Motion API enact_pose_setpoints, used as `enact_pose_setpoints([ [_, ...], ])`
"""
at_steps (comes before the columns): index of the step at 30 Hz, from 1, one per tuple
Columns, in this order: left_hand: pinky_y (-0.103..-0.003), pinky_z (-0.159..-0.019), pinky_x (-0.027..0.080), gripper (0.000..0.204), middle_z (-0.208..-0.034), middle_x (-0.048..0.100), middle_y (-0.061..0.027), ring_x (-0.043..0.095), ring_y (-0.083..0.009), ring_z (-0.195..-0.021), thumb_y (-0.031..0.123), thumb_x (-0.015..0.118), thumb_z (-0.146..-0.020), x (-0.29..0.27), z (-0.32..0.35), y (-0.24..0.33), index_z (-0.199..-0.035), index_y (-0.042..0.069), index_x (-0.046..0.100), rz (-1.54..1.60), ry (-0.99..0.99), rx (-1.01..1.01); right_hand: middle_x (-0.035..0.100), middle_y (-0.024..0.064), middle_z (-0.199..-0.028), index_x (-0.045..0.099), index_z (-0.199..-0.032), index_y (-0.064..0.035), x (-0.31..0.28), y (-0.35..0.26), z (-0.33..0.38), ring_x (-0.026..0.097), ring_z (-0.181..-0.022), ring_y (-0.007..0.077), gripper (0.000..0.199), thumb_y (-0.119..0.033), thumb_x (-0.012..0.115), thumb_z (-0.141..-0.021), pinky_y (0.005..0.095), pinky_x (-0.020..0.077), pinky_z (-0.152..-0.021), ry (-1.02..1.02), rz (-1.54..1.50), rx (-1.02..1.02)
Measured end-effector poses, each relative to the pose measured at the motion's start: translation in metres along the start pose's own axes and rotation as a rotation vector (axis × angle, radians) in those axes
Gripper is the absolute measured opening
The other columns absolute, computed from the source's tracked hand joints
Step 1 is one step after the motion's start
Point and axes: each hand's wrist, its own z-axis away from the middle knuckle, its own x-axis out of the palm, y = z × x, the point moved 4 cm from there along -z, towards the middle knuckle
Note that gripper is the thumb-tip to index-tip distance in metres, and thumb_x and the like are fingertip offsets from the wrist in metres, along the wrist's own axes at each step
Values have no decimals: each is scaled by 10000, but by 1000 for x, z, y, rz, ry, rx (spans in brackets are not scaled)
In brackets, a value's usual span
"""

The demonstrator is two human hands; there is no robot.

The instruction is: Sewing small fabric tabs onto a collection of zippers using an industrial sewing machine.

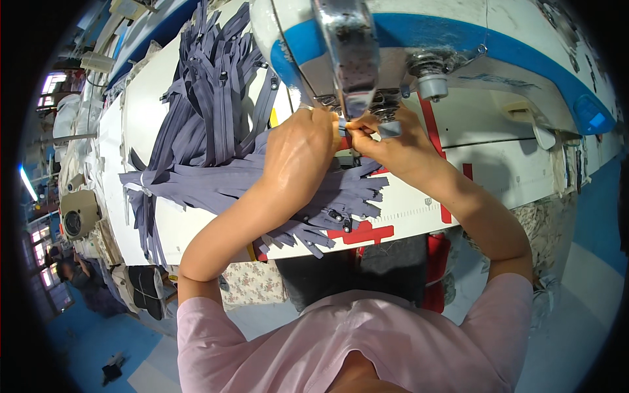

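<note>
Under the head of a white and blue sewing machine (400, 33), my two hands meet close to the needle area. My left hand (301, 147) is closed, its fingertips pinching the small grey-blue end of a zipper (342, 126). Just right of it, my right hand (392, 139) pinches at the same spot with thumb and forefinger. The machine's metal front part hides some of the fingertips. A big heap of grey-purple zippers (209, 118) with dark sliders lies left of my left hand. Another bundle of zippers (203, 187) passes beneath my left wrist, its loose ends fanned out toward the right.
The white machine table (147, 98) has a printed ruler scale and red tape strips (360, 233) along its near edge. A presser lever hangs at the right. Floral cloth (252, 285) shows below the table. Far left are a beige fan-like device (80, 215) and another person (82, 275).
</note>
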Motion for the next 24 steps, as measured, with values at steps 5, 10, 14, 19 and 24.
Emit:
enact_pose_setpoints([
  [5, -473, -618, 512, 173, -782, 645, -202, 649, -391, -711, 176, 645, -942, 2, 4, 12, -1004, 26, 587, -39, 58, 32, 522, 143, -770, 535, -802, 1, 1, 5, 2, 511, -777, 347, 245, -31, 756, -700, 462, 429, -698, 83, -132, 87],
  [10, -444, -585, 530, 219, -889, 578, -176, 638, -350, -744, 97, 670, -858, -5, 8, -6, -983, 3, 516, -91, 82, 49, 516, 140, -768, 518, -776, -2, 2, 5, 0, 505, -768, 349, 260, -45, 762, -696, 462, 428, -699, 58, -116, 82],
  [14, -425, -650, 544, 214, -931, 592, -156, 645, -324, -790, 71, 710, -818, -10, 8, 1, -964, 31, 558, -126, 92, 62, 515, 138, -767, 521, -771, -8, 0, 0, 0, 499, -765, 347, 259, -61, 766, -702, 460, 432, -707, -61, 7, 92],
  [19, -397, -673, 539, 160, -918, 621, -119, 642, -284, -831, 79, 745, -793, -16, 1, 7, -905, 63, 633, -168, 190, 251, 511, 137, -768, 529, -785, -14, 0, 4, 3, 518, -797, 344, 221, -49, 739, -723, 447, 444, -718, -48, 30, 32],
  [24, -391, -677, 503, 124, -842, 643, -81, 613, -276, -794, 90, 771, -781, -5, 0, -15, -871, 53, 694, 290, 81, 62, 521, 121, -816, 583, -862, -34, -8, -4, -4, 542, -831, 342, 153, -54, 703, -770, 445, 452, -743, -105, 138, 134],
])
